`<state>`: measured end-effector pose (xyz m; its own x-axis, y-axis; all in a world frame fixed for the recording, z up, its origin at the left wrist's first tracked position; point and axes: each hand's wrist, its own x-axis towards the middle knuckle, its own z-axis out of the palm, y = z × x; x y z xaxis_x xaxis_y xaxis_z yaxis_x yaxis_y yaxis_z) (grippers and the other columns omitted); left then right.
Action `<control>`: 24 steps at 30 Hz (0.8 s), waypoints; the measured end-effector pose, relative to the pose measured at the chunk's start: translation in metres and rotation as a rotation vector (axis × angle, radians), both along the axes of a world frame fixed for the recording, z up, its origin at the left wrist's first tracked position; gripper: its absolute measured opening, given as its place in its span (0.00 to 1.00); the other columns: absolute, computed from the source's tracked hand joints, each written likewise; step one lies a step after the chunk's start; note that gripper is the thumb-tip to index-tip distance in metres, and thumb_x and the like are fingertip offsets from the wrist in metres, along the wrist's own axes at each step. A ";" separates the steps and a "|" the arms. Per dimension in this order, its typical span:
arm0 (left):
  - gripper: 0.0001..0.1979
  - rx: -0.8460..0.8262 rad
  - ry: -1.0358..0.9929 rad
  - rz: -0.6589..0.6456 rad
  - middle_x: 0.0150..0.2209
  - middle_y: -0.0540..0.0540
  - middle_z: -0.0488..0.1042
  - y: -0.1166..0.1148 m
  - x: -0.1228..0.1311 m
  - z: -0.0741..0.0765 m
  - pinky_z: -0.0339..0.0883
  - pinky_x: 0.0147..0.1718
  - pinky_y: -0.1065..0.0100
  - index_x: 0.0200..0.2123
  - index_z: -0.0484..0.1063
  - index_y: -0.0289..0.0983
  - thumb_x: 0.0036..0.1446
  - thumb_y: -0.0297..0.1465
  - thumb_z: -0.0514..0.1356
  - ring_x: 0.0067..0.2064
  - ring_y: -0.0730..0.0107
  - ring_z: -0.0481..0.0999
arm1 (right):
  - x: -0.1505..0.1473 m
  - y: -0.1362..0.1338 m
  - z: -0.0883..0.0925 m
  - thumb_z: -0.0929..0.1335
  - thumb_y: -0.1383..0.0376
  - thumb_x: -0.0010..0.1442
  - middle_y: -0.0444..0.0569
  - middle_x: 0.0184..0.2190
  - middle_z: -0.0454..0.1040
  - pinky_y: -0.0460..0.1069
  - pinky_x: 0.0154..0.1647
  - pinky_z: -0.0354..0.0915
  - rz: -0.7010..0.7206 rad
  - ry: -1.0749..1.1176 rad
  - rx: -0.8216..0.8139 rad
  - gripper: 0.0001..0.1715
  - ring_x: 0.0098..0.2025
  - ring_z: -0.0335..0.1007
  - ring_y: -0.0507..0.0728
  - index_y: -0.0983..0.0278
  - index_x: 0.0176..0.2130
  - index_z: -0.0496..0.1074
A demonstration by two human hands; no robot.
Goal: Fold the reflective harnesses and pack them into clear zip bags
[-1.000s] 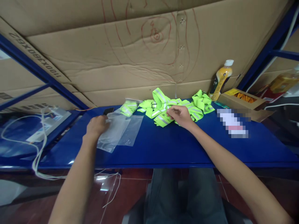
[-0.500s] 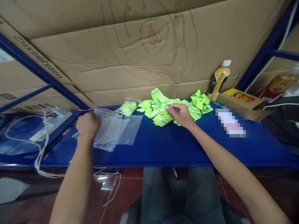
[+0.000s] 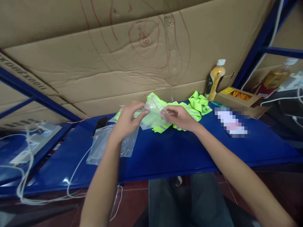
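Note:
Between my two hands is a clear zip bag (image 3: 151,117), its edge pinched on the left by my left hand (image 3: 130,119). My right hand (image 3: 178,116) grips the bag's other side near its top, fingers closed. Behind the bag lies a heap of neon-yellow reflective straps (image 3: 198,104) with silver stripes, partly seen through the plastic. More clear zip bags (image 3: 99,148) lie flat under and beside my left forearm. A packed bag with neon straps (image 3: 116,116) is mostly hidden behind my left hand.
On the blue table (image 3: 165,157), a dark phone (image 3: 100,124) lies at the left near a power strip (image 3: 38,143) with white cables. To the right stand a yellow drink bottle (image 3: 215,80), an open cardboard box (image 3: 239,97) and a blurred-out item (image 3: 230,123).
My left hand has moved right from the pile of bags, bringing one clear bag in front of the straps. My right hand now grips that bag too. The view has shifted slightly.

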<state>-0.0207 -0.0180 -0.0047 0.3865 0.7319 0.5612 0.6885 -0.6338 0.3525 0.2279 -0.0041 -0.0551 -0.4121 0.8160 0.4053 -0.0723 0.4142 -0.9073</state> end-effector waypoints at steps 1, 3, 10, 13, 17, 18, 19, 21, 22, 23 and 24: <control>0.14 0.001 0.008 -0.041 0.42 0.42 0.81 0.006 0.009 -0.005 0.70 0.45 0.57 0.45 0.78 0.41 0.70 0.44 0.61 0.45 0.52 0.79 | 0.001 0.001 -0.003 0.75 0.43 0.59 0.44 0.26 0.74 0.47 0.28 0.69 0.026 -0.005 -0.038 0.26 0.27 0.72 0.52 0.62 0.32 0.76; 0.24 0.057 0.037 -0.080 0.55 0.38 0.79 0.013 0.023 -0.017 0.69 0.55 0.51 0.59 0.73 0.41 0.67 0.48 0.63 0.55 0.47 0.77 | 0.002 0.003 -0.009 0.77 0.42 0.56 0.42 0.22 0.72 0.48 0.23 0.69 0.007 0.046 -0.115 0.28 0.23 0.71 0.52 0.62 0.29 0.73; 0.68 0.333 0.256 0.075 0.71 0.23 0.59 0.012 0.044 -0.051 0.45 0.70 0.31 0.78 0.38 0.35 0.50 0.59 0.72 0.70 0.25 0.60 | 0.002 0.002 -0.011 0.81 0.42 0.47 0.44 0.24 0.79 0.53 0.26 0.79 -0.076 0.179 -0.211 0.28 0.24 0.79 0.57 0.61 0.30 0.77; 0.58 0.325 0.271 0.170 0.61 0.25 0.68 0.011 0.039 -0.054 0.59 0.60 0.38 0.78 0.39 0.34 0.59 0.49 0.69 0.60 0.31 0.69 | 0.002 0.004 -0.013 0.81 0.41 0.46 0.46 0.23 0.78 0.55 0.24 0.79 -0.122 0.182 -0.249 0.29 0.23 0.78 0.60 0.61 0.27 0.74; 0.54 0.298 0.305 0.236 0.54 0.31 0.70 0.009 0.031 -0.051 0.62 0.53 0.45 0.78 0.42 0.36 0.59 0.42 0.68 0.53 0.37 0.70 | 0.002 0.006 -0.014 0.80 0.42 0.49 0.48 0.27 0.79 0.54 0.26 0.76 -0.324 0.144 -0.110 0.27 0.27 0.76 0.58 0.61 0.30 0.77; 0.54 0.299 0.307 0.254 0.53 0.31 0.70 0.009 0.030 -0.050 0.62 0.53 0.45 0.78 0.42 0.36 0.58 0.42 0.68 0.53 0.36 0.69 | 0.003 0.004 -0.012 0.78 0.43 0.54 0.49 0.31 0.80 0.53 0.30 0.76 -0.424 0.136 -0.004 0.25 0.29 0.76 0.57 0.61 0.32 0.78; 0.54 0.300 0.305 0.273 0.53 0.31 0.70 0.009 0.029 -0.050 0.62 0.53 0.45 0.78 0.43 0.36 0.57 0.42 0.69 0.53 0.36 0.69 | 0.004 0.002 -0.009 0.77 0.46 0.58 0.50 0.34 0.80 0.53 0.34 0.76 -0.532 0.132 0.116 0.21 0.32 0.76 0.57 0.61 0.35 0.79; 0.54 0.300 0.294 0.302 0.53 0.31 0.69 0.009 0.029 -0.050 0.61 0.53 0.44 0.78 0.44 0.36 0.57 0.43 0.69 0.53 0.35 0.68 | 0.006 -0.005 -0.003 0.74 0.50 0.64 0.50 0.37 0.79 0.53 0.42 0.74 -0.667 0.110 0.320 0.16 0.37 0.75 0.57 0.60 0.38 0.79; 0.53 0.299 0.289 0.304 0.53 0.31 0.69 0.009 0.029 -0.051 0.61 0.53 0.44 0.78 0.45 0.36 0.58 0.44 0.68 0.53 0.35 0.68 | 0.006 -0.007 -0.001 0.73 0.52 0.65 0.50 0.37 0.78 0.54 0.45 0.74 -0.665 0.082 0.380 0.14 0.38 0.74 0.57 0.59 0.40 0.79; 0.53 0.297 0.286 0.299 0.53 0.30 0.69 0.009 0.030 -0.051 0.61 0.53 0.43 0.78 0.45 0.36 0.59 0.45 0.68 0.53 0.35 0.67 | 0.005 -0.009 0.000 0.74 0.53 0.65 0.49 0.37 0.78 0.54 0.46 0.73 -0.628 0.041 0.412 0.12 0.38 0.74 0.57 0.58 0.41 0.79; 0.52 0.293 0.288 0.288 0.53 0.30 0.68 0.009 0.030 -0.052 0.61 0.53 0.43 0.78 0.45 0.36 0.60 0.45 0.67 0.53 0.34 0.67 | 0.004 -0.010 0.000 0.74 0.54 0.64 0.48 0.36 0.78 0.54 0.44 0.72 -0.574 -0.007 0.417 0.12 0.37 0.73 0.57 0.58 0.42 0.78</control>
<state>0.0095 -0.0091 -0.0569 0.3612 0.6595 0.6592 0.8932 -0.4477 -0.0415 0.2321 -0.0140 -0.0548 0.0325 0.6823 0.7303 0.2671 0.6982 -0.6642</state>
